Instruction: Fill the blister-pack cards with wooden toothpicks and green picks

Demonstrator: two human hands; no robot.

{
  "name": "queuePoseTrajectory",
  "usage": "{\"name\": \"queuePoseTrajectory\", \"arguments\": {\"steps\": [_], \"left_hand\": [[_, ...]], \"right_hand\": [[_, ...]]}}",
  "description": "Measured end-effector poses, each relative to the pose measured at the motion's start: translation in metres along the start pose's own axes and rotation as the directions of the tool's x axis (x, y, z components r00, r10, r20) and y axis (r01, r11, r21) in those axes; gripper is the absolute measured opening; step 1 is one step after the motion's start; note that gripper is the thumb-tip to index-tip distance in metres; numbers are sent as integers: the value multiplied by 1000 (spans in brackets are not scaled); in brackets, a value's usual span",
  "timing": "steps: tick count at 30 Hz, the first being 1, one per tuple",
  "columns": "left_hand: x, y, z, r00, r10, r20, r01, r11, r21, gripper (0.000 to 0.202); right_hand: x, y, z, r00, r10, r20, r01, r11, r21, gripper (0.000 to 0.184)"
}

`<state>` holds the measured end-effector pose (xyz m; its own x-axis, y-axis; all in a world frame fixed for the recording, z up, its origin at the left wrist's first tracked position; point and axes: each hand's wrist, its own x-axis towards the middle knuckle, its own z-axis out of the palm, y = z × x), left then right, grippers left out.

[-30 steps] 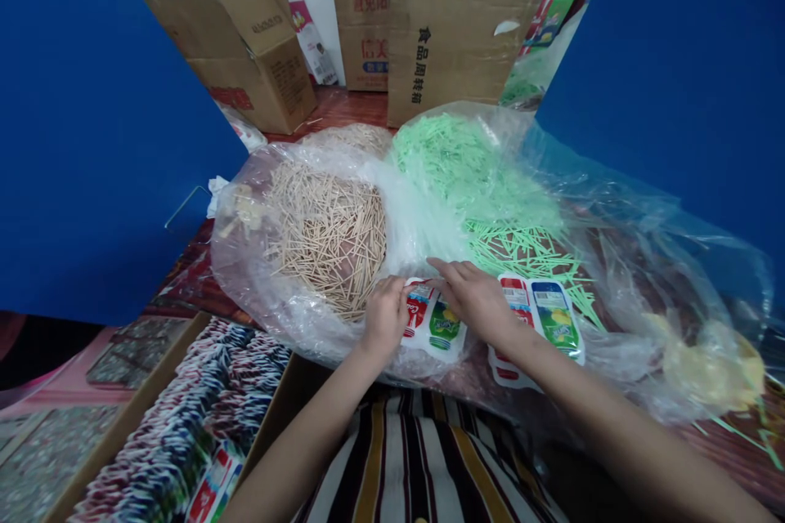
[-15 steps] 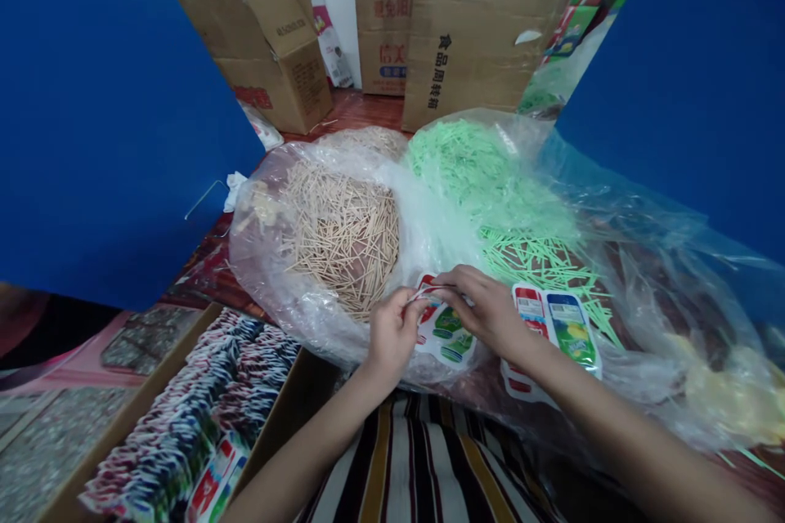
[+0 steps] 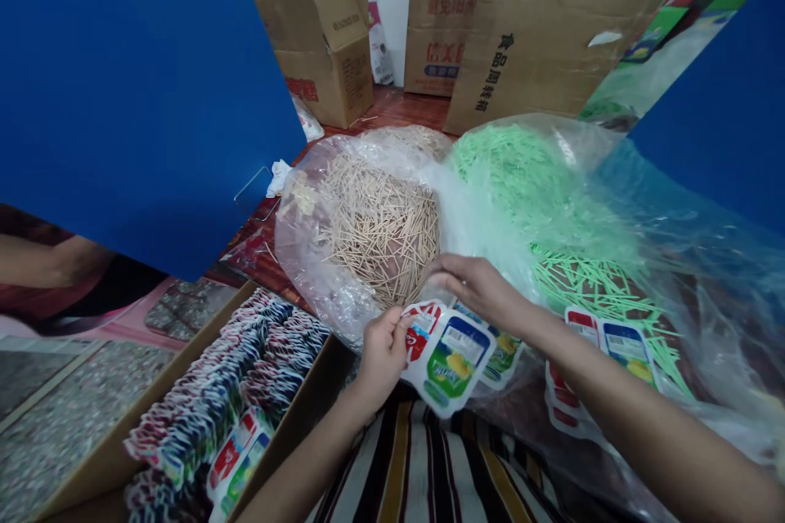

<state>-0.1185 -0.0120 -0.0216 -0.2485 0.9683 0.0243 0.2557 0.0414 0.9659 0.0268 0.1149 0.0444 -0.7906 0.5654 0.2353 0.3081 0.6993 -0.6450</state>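
My left hand (image 3: 381,350) is closed on a small printed packet (image 3: 446,358) with red, blue and green labels, lifted off the plastic sheet. More such packets (image 3: 504,350) lie under it. My right hand (image 3: 477,284) reaches forward, fingers curled at the edge of the heap of wooden toothpicks (image 3: 380,225); whether it holds any is hidden. A heap of green picks (image 3: 540,196) lies to the right, and another pair of packets (image 3: 613,343) rests beside my right forearm.
A clear plastic sheet (image 3: 693,261) covers the table under both heaps. A cardboard box (image 3: 202,417) at the lower left holds rows of filled packets. Brown cartons (image 3: 533,33) stand behind. Another person's arm (image 3: 42,261) shows at the far left.
My left hand has lifted the top packet off the stack and drawn it toward me. My right hand let go of it and moved forward to the wooden toothpicks. The view has shifted left.
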Motion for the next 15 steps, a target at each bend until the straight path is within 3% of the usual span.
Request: {"name": "queuePoseTrajectory", "arguments": {"steps": [3,5,6,10,15], "left_hand": [[-4,-4,-19,1000,10,14,-11,998,64,27],[-5,-6,-27,1000,-5,7,4,997,77,28],[-4,-8,-30,1000,-23,3,22,998,66,28],[0,-8,-33,997,-80,-1,79,997,-24,26],[6,-2,-31,995,-92,27,93,993,-74,24]], "right_hand": [[40,24,-2,999,-40,18,43,979,-197,17],[67,46,3,993,14,113,43,875,-483,21],[79,57,5,989,26,144,55,846,-530,24],[117,91,15,961,46,273,139,773,-619,27],[143,111,20,906,44,421,265,718,-643,25]]}}
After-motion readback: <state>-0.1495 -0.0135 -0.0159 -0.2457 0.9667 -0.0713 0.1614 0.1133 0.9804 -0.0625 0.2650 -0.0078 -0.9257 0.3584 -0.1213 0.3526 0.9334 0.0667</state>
